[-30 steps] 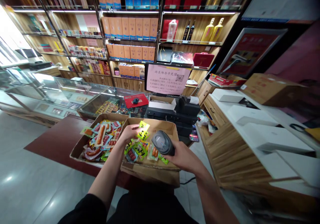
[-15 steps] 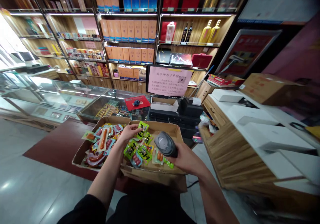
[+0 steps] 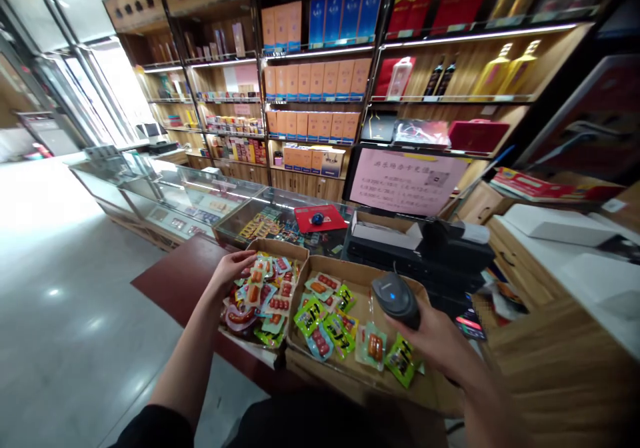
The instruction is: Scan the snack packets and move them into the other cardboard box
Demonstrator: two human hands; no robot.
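Observation:
My right hand (image 3: 437, 328) is wrapped round a dark grey barcode scanner (image 3: 397, 299), whose blue light glows on top. The scanner is above the right side of a cardboard box (image 3: 325, 367) with green packets (image 3: 340, 335) and clear packs of small sausages (image 3: 373, 345). At the left edge of a second cardboard box (image 3: 280, 247), my left hand (image 3: 233, 268) has its fingers stretched over the packs; I see nothing held in them. That box is heaped with packaged sausages (image 3: 279, 303), and a green packet (image 3: 270, 337) lies at its near end.
Behind the boxes runs a glass display counter (image 3: 240, 201), with a red mat (image 3: 305, 220) on it. A monitor (image 3: 407, 181) with a pink notice stands behind a black cash drawer (image 3: 380, 251). A phone (image 3: 470, 325) lies to the right, near a wooden cabinet (image 3: 575, 368).
My left hand has let go of the green packet and moved from the right box to the left one. The scanner remains in my right hand. The view has swung left.

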